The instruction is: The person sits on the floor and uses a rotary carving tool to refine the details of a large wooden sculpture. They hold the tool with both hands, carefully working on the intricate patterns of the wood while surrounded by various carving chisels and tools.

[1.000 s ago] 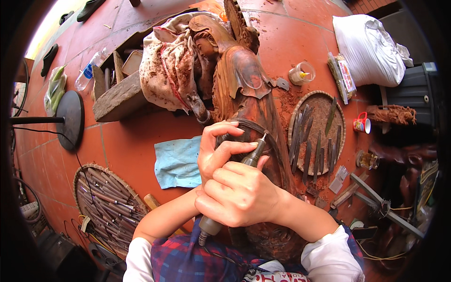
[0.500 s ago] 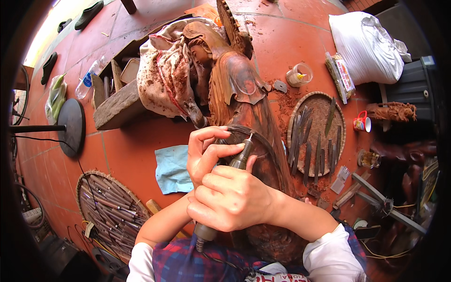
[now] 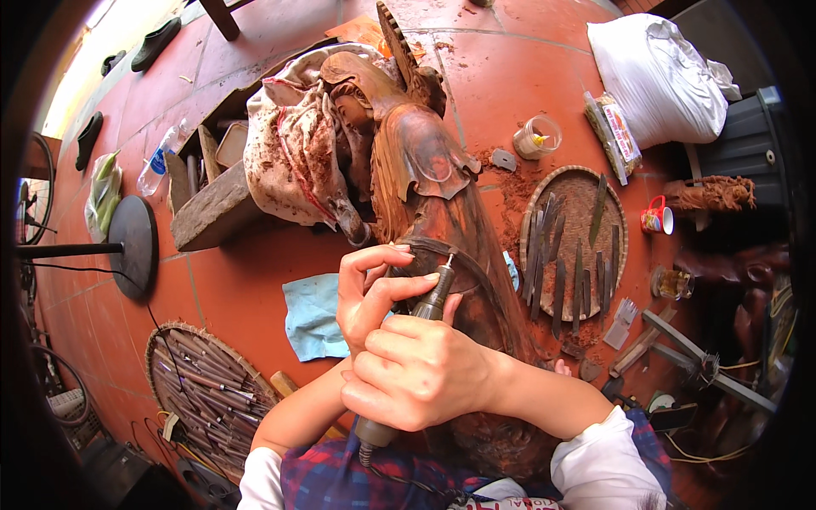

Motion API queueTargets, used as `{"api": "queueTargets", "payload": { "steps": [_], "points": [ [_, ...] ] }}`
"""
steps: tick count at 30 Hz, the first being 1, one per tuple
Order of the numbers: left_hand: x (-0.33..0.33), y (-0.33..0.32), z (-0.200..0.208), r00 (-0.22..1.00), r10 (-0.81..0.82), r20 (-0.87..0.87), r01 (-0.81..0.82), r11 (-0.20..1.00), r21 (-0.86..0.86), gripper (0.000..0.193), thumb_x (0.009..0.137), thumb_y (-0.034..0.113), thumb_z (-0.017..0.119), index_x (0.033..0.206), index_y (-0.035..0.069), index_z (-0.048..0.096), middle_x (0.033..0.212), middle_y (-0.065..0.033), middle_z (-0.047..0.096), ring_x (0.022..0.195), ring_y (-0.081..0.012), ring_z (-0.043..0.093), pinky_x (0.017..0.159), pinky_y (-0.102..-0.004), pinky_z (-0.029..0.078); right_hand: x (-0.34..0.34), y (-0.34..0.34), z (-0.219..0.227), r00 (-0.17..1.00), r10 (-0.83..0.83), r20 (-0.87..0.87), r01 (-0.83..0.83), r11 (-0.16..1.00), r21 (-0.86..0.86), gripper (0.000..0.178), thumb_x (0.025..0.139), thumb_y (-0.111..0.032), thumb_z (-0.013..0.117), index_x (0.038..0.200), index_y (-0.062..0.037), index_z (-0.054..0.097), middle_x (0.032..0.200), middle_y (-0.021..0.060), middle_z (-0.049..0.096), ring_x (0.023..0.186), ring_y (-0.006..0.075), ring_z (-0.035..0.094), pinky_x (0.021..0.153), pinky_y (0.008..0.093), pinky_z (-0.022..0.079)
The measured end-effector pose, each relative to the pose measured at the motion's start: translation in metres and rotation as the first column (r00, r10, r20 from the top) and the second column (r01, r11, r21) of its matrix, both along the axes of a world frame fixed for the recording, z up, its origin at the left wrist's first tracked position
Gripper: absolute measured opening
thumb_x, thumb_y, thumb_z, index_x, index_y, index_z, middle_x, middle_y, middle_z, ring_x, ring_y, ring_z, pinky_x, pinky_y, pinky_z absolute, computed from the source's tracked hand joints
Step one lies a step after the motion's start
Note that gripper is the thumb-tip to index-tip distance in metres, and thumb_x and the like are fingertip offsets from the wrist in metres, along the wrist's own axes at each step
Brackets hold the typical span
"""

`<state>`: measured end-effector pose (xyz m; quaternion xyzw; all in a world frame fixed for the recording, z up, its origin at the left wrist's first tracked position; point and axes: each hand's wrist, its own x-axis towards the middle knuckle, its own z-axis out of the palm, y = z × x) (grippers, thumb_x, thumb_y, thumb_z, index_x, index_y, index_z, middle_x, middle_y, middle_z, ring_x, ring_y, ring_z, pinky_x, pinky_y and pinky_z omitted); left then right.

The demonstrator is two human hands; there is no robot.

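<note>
A reddish-brown carved wooden statue (image 3: 425, 140) of a robed, hooded figure lies lengthwise in front of me. Its head end rests against a stained cloth (image 3: 291, 157). My right hand (image 3: 421, 370) is wrapped round the body of a rotary carving tool (image 3: 437, 297). Pinched about the tool's dark nose are fingers of my left hand (image 3: 365, 289), with another of its fingertips on the wood. The thin metal bit meets a curved, raised band on the statue. My wrists cross, and the tool's lower end, with a spring-like cable sleeve, shows below my right hand.
To the right, a round woven tray (image 3: 574, 183) carries several flat dark tools. Another basket (image 3: 208, 333), at lower left, holds many handled chisels. A light-blue cloth (image 3: 314, 316), a stone-like block (image 3: 217, 212), a black round stand base (image 3: 136, 246) and a white sack (image 3: 659, 76) surround the statue.
The view has shifted slightly. Both hands keep the same hold on the rotary tool, and its bit stays at the raised band.
</note>
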<state>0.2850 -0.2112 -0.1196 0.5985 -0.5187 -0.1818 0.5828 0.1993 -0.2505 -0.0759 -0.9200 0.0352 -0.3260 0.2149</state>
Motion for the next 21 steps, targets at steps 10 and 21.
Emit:
{"api": "queueTargets", "payload": {
  "steps": [10, 21],
  "points": [
    [-0.003, 0.000, 0.000, 1.000, -0.003, -0.019, 0.003, 1.000, -0.008, 0.039, 0.062, 0.016, 0.092, 0.093, 0.008, 0.069, 0.109, -0.0126, 0.054, 0.109, -0.0314, 0.057, 0.089, -0.0450, 0.052, -0.001, 0.000, 0.001, 1.000, -0.026, -0.010, 0.026, 1.000, 0.008, 0.017, 0.064, -0.013, 0.067, 0.063, -0.0091, 0.051, 0.060, 0.0013, 0.047, 0.057, 0.0157, 0.052, 0.054, 0.0282, 0.042],
    [-0.010, 0.001, -0.004, 0.999, -0.023, 0.038, 0.025, 0.998, -0.057, 0.039, 0.060, 0.021, 0.092, 0.091, 0.009, 0.071, 0.108, -0.0126, 0.056, 0.107, -0.0335, 0.058, 0.089, -0.0472, 0.051, -0.013, 0.004, 0.008, 0.998, -0.014, -0.063, 0.017, 0.999, 0.035, 0.017, 0.063, -0.015, 0.062, 0.062, -0.0064, 0.048, 0.060, 0.0054, 0.050, 0.058, 0.0189, 0.055, 0.055, 0.0304, 0.044]
  ]
}}
